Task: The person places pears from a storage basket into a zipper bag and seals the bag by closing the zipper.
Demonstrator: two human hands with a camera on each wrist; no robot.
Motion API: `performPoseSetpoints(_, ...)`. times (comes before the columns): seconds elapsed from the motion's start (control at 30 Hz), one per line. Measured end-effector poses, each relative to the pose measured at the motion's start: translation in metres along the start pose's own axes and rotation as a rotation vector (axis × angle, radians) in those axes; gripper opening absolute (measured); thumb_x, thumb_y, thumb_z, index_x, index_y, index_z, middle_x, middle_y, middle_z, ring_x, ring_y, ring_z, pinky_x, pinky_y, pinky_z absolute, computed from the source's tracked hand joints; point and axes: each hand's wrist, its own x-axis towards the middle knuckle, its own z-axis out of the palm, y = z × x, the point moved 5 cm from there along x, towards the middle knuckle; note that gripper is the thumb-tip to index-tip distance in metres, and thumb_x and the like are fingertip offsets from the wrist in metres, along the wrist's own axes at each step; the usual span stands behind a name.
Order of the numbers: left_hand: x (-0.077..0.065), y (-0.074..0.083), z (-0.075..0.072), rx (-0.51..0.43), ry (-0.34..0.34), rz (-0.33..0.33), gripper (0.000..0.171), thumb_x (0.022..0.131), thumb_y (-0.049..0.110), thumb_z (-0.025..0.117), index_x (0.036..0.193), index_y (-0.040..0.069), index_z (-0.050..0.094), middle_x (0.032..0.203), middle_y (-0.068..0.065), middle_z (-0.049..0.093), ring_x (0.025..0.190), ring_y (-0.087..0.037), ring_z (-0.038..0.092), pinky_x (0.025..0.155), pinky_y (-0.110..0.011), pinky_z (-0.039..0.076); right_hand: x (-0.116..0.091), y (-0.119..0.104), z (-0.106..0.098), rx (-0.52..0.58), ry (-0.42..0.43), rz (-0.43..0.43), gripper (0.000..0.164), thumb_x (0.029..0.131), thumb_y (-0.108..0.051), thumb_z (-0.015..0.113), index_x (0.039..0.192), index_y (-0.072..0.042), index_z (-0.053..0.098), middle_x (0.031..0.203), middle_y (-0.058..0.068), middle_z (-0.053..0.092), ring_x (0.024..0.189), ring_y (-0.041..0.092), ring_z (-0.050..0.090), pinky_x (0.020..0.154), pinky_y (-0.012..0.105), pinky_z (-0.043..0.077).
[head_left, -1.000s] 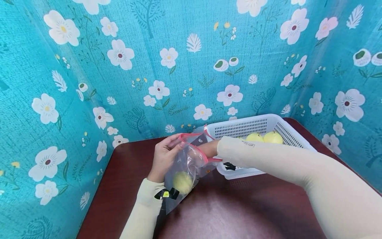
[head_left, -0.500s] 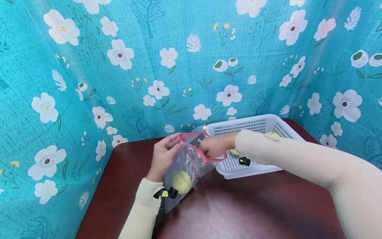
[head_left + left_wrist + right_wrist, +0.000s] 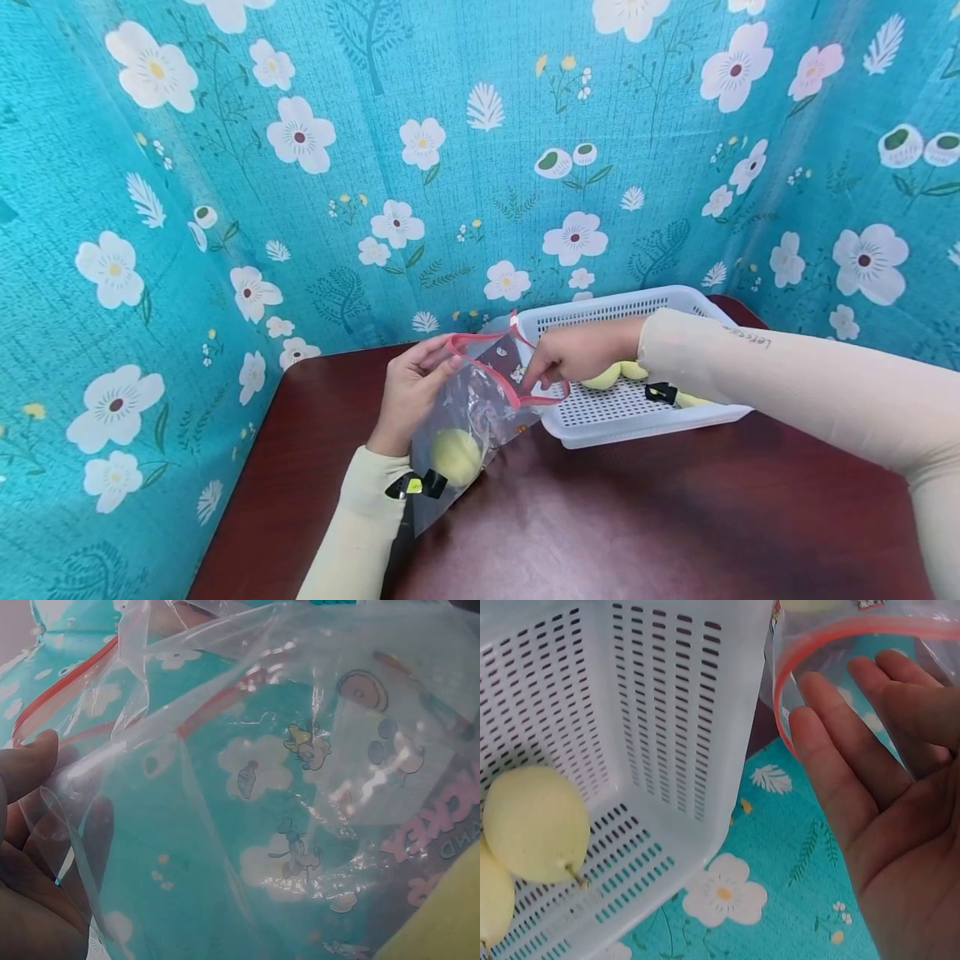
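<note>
My left hand (image 3: 408,392) pinches the rim of a clear zip bag (image 3: 480,408) between thumb and fingers, and its red-edged mouth gapes. Low inside the bag rests a yellow pear (image 3: 456,457); its yellow side also shows at the corner of the left wrist view. My right hand (image 3: 581,354) holds nothing and is at the right edge of the mouth. In the right wrist view its fingers (image 3: 832,757) are loosely bent beside the red rim (image 3: 802,656). Cartoon prints (image 3: 307,750) mark the plastic in the left wrist view.
A white perforated basket (image 3: 607,433) stands at the right, with several pears (image 3: 602,377) in it, partly hidden by my right arm. Two pears (image 3: 536,823) show in the right wrist view. A floral curtain (image 3: 450,192) hangs behind the dark red table (image 3: 600,517).
My right hand has drawn out of the bag, up and to the right, with no pear in it. The left hand keeps its grip on the rim, nearly still.
</note>
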Motion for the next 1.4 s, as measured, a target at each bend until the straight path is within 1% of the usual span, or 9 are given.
performPoseSetpoints(0.13,0.0,0.0,0.0,0.0,-0.003,-0.003,0.033,0.088,-0.005,0.068,0.12,-0.009,0.063,0.112,-0.021,0.067,0.1,-0.018,0.068,0.084,-0.031,0.053,-0.008,-0.001,-0.007,-0.043,0.023,-0.019,0.041,0.092,0.012,0.049,0.118,-0.012,0.072,0.111,-0.007,0.07,0.098,0.005,0.064,0.087,0.027,0.051)
performPoseSetpoints(0.3,0.0,0.0,0.001,-0.011,-0.008,-0.016,0.034,0.088,-0.003,0.068,0.121,-0.009,0.063,0.112,-0.02,0.067,0.102,-0.021,0.067,0.086,-0.033,0.053,-0.018,-0.001,-0.014,-0.091,0.046,-0.045,0.038,0.092,0.01,0.05,0.116,-0.01,0.073,0.103,-0.009,0.071,0.099,0.007,0.064,0.091,0.03,0.049)
performPoseSetpoints(0.4,0.0,-0.001,0.001,-0.021,-0.016,-0.019,0.034,0.088,-0.004,0.068,0.121,-0.009,0.062,0.112,-0.021,0.067,0.103,-0.022,0.067,0.086,-0.033,0.052,-0.023,0.0,-0.017,-0.104,0.06,-0.057,0.036,0.093,0.009,0.052,0.116,-0.011,0.073,0.106,-0.009,0.07,0.105,0.008,0.062,0.092,0.03,0.049)
performPoseSetpoints(0.57,0.001,-0.001,0.001,-0.006,-0.019,-0.024,0.033,0.089,-0.003,0.068,0.121,-0.008,0.063,0.113,-0.02,0.067,0.103,-0.022,0.067,0.086,-0.033,0.052,-0.03,0.0,-0.022,-0.121,0.088,-0.049,0.034,0.093,0.006,0.056,0.116,-0.013,0.073,0.11,-0.009,0.069,0.107,0.009,0.062,0.093,0.032,0.049)
performPoseSetpoints(0.83,0.0,0.001,0.001,0.008,-0.019,-0.022,0.032,0.089,-0.003,0.067,0.121,-0.008,0.063,0.114,-0.021,0.067,0.104,-0.024,0.066,0.085,-0.032,0.053,-0.039,0.004,-0.027,-0.156,0.085,0.004,0.036,0.092,0.005,0.056,0.115,-0.016,0.074,0.11,-0.009,0.069,0.106,0.008,0.061,0.092,0.032,0.049)
performPoseSetpoints(1.03,0.0,0.001,0.001,0.006,-0.018,-0.015,0.033,0.088,-0.004,0.068,0.121,-0.009,0.063,0.113,-0.022,0.067,0.103,-0.022,0.067,0.085,-0.032,0.053,-0.049,0.013,-0.026,-0.123,0.064,0.077,0.032,0.092,0.001,0.059,0.117,-0.013,0.072,0.112,-0.009,0.068,0.109,0.012,0.061,0.093,0.036,0.049)
performPoseSetpoints(1.17,0.0,0.001,0.002,-0.004,-0.016,-0.013,0.033,0.088,-0.007,0.067,0.12,-0.011,0.062,0.113,-0.023,0.066,0.102,-0.021,0.067,0.084,-0.03,0.053,-0.056,0.021,-0.023,-0.08,0.05,0.118,0.032,0.092,0.001,0.061,0.12,-0.012,0.071,0.116,-0.005,0.067,0.111,0.015,0.061,0.092,0.037,0.05)
performPoseSetpoints(1.33,0.0,0.002,0.002,-0.007,-0.018,-0.025,0.034,0.088,-0.007,0.067,0.121,-0.011,0.062,0.113,-0.024,0.066,0.102,-0.022,0.067,0.084,-0.03,0.053,-0.064,0.031,-0.022,-0.053,0.07,0.142,0.032,0.091,0.0,0.062,0.119,-0.011,0.07,0.117,0.0,0.067,0.107,0.021,0.064,0.09,0.035,0.051)
performPoseSetpoints(1.4,0.0,0.001,0.002,-0.004,-0.019,-0.029,0.034,0.088,-0.006,0.067,0.121,-0.01,0.062,0.113,-0.023,0.066,0.102,-0.024,0.067,0.084,-0.03,0.053,-0.066,0.036,-0.023,-0.054,0.079,0.162,0.032,0.091,-0.001,0.063,0.119,-0.012,0.07,0.117,0.0,0.067,0.105,0.019,0.065,0.091,0.036,0.051)
